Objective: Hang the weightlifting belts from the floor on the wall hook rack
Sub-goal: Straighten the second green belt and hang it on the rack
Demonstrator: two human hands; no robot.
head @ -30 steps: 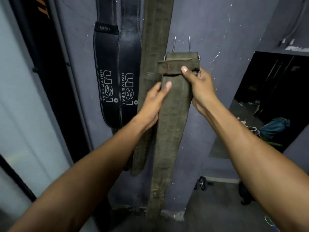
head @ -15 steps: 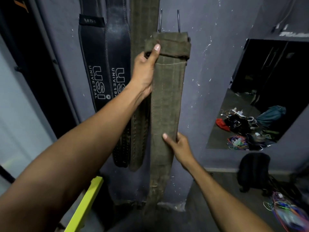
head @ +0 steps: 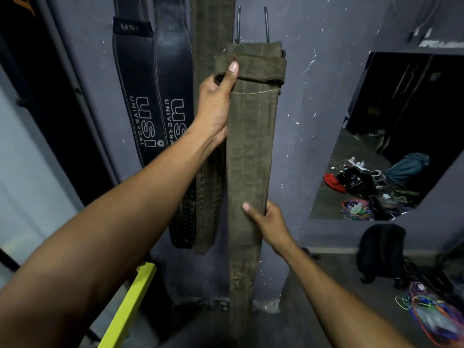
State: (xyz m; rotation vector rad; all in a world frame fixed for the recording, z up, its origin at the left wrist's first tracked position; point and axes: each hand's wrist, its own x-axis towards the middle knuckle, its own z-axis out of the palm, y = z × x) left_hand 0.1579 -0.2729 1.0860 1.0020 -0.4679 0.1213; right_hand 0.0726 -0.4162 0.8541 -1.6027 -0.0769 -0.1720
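An olive canvas belt (head: 251,146) hangs upright in front of the purple wall, its folded top loop just under two metal hook prongs (head: 266,23). My left hand (head: 216,106) grips the belt's upper left edge, thumb on the loop. My right hand (head: 266,219) holds the belt lower down on its right edge. To the left, two black leather USI belts (head: 140,96) and another olive belt (head: 211,28) hang on the wall.
A mirror (head: 391,136) on the right wall reflects clutter and cables. A black backpack (head: 381,249) and coloured cords (head: 426,315) lie on the floor at right. A yellow bar (head: 130,305) slants at lower left.
My left hand moved up from the belt's middle to its top loop, while my right hand dropped from the top loop to the belt's middle. The view tilted down slightly.
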